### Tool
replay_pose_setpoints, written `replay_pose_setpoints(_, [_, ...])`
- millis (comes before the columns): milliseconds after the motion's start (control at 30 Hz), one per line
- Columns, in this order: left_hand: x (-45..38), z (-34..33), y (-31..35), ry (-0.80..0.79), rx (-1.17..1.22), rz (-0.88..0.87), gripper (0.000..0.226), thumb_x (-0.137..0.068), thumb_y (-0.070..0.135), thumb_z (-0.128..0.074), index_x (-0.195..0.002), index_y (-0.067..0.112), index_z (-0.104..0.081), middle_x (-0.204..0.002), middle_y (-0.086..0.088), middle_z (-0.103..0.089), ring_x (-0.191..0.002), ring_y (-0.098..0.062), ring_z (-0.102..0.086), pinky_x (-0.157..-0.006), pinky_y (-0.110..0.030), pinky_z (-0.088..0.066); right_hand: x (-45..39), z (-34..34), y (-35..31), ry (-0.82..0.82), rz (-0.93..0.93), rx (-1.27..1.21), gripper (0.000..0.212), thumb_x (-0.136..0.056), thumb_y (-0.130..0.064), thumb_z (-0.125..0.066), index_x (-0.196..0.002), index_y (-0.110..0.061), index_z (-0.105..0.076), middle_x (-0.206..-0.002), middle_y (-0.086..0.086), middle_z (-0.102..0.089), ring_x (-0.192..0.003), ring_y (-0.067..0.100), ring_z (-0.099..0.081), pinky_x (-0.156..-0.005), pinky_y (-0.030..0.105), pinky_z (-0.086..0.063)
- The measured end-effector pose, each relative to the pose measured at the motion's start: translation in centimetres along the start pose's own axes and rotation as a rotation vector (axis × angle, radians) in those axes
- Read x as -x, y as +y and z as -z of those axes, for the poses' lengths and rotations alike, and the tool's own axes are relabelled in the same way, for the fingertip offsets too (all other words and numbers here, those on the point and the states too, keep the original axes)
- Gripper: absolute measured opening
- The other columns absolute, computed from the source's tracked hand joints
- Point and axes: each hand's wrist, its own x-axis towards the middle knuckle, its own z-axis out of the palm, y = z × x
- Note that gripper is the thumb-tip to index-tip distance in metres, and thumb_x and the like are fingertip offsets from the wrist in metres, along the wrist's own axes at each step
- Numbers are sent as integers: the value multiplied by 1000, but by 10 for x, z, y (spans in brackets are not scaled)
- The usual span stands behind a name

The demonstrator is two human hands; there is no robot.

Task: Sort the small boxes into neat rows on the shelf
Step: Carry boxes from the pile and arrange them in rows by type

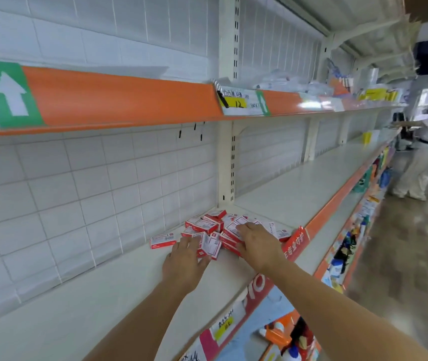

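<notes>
A loose heap of several small red-and-white boxes (209, 226) lies on the white shelf (108, 295), near the upright post. One box (163, 241) lies apart at the heap's left. My left hand (185, 259) rests on the shelf with its fingers against the boxes (209, 247) at the heap's near edge. My right hand (257, 242) lies flat on top of the boxes on the heap's right side, fingers spread over them. Whether either hand grips a box is hidden by the hands themselves.
An orange-fronted shelf (119, 100) hangs above with a price tag (236, 101). A red label strip (295, 241) stands at the shelf's front edge. Lower shelves (343, 254) hold bottles and packets. A person in white (426, 149) stands at the aisle's far right.
</notes>
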Motion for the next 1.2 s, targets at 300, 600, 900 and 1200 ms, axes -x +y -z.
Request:
replay_pose_setpoints(300, [-32, -20, 6, 20, 64, 129, 57, -97, 50, -35, -147, 25, -23, -150, -3, -30, -135, -23, -33, -100, -39, -40, -34, -20, 6, -50, -10, 33, 49, -97, -35, -45, -139, -13, -34, -135, 7, -47, -125, 24, -39, -96, 37, -43])
replay_pose_setpoints(600, [-41, -30, 0, 47, 65, 168, 53, -97, 46, -40, -145, 26, -29, -145, -3, -41, -133, -24, -38, -99, -39, -44, -36, -19, 2, -20, -41, 28, 46, -96, -30, -49, -139, -17, -37, -133, 4, -50, -124, 24, -42, -87, 38, -47])
replay_pose_setpoints(900, [-3, -10, -18, 96, -6, 109, 49, -99, 35, -43, -145, 28, -28, -142, -1, -42, -129, -21, -36, -96, -34, -42, -12, -21, -28, -13, 64, -36, 51, -94, -25, -54, -141, -16, -37, -135, 5, -50, -125, 24, -42, -96, 37, -43])
replay_pose_setpoints(1200, [77, 23, -43, 108, -143, 249, 47, -99, 30, -40, -145, 27, -28, -140, -2, -42, -124, -22, -37, -95, -32, -39, 23, -28, -83, -51, 304, -86, 44, -95, -25, -52, -137, -20, -42, -133, 4, -51, -123, 24, -44, -94, 35, -43])
